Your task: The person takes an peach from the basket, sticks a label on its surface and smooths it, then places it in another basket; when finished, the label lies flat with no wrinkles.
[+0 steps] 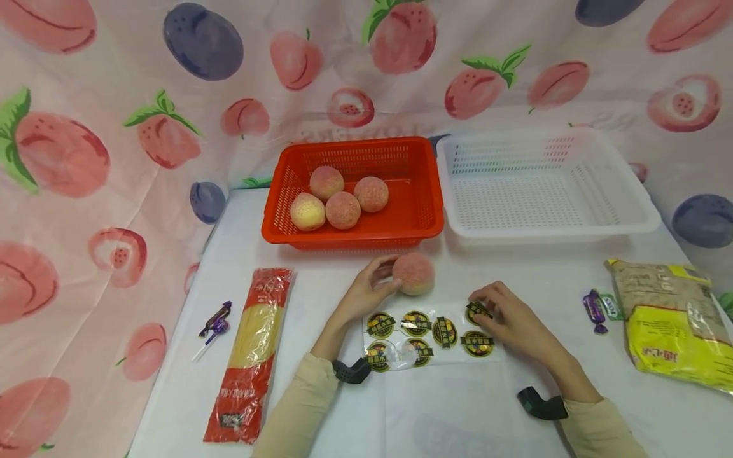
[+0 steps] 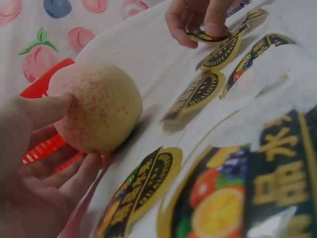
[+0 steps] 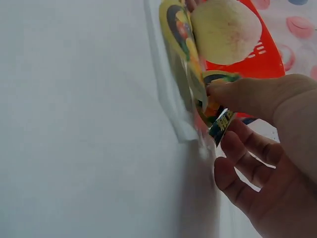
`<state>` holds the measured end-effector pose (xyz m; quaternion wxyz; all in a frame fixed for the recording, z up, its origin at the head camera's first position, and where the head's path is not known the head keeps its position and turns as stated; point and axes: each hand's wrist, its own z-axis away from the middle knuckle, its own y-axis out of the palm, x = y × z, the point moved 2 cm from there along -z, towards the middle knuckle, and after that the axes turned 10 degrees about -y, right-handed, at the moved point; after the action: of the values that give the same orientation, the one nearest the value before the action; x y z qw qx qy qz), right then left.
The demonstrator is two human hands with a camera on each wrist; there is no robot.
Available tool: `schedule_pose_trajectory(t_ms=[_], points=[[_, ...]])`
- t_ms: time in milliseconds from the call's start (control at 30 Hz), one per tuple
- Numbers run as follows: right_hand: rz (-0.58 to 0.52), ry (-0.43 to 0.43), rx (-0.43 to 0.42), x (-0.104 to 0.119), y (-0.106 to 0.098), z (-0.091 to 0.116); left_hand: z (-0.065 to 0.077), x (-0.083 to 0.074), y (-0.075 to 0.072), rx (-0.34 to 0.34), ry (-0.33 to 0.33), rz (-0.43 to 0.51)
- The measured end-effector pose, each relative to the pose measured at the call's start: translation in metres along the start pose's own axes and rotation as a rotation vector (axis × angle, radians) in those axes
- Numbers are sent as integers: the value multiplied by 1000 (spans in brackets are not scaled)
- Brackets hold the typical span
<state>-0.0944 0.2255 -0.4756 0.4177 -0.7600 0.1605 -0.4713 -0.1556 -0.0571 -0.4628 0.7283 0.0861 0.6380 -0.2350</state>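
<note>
My left hand (image 1: 366, 289) holds a pink and pale-yellow peach (image 1: 414, 273) from its left side, thumb and fingers against its skin. In the left wrist view the peach (image 2: 99, 106) is seen close to the white table. A clear sheet (image 1: 397, 366) of black-and-gold oval fruit stickers lies just below the peach. At the sheet's upper right corner, my right hand (image 1: 515, 318) pinches one sticker (image 1: 475, 312) between thumb and fingers. The right wrist view shows this sticker (image 3: 223, 124) bent under the thumb. Several other stickers (image 1: 416, 323) lie flat on the sheet.
A red basket (image 1: 355, 238) with several peaches stands behind my left hand, beside a white basket (image 1: 550, 230). Noodles in a red packet (image 1: 252, 343) and wrapped candies (image 1: 217, 321) lie left. A yellow-and-brown bag (image 1: 670, 324) and a purple candy (image 1: 595, 312) lie right.
</note>
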Motion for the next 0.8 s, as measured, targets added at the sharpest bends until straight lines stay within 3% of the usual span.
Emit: schedule_pose_trajectory(t_ms=[100,200,267,400,467,567,700,800], points=[[-40,-17,-39,1,-4,-6,1,-4,-2,35,-10,31],[-103,-15,-66,7,-8,-14,1,-2,-3,2,34,-17],[-168,0,-68,16,-12,-21,1,-1,-4,-69,107,-125],[-347,11,-59,41,-19,-38,7,-10,-1,-275,286,-393],[-445,-5,-62,52,-20,-47,13,-22,6,-308,333,-404],[-553,-49,-85,59,-17,-62,21,-39,21,-231,328,-294],[-608,-99,-134,67,-13,-80,27,-55,38,-89,190,-73],[-604,-106,-126,78,-18,-90,27,-61,41,-97,115,63]])
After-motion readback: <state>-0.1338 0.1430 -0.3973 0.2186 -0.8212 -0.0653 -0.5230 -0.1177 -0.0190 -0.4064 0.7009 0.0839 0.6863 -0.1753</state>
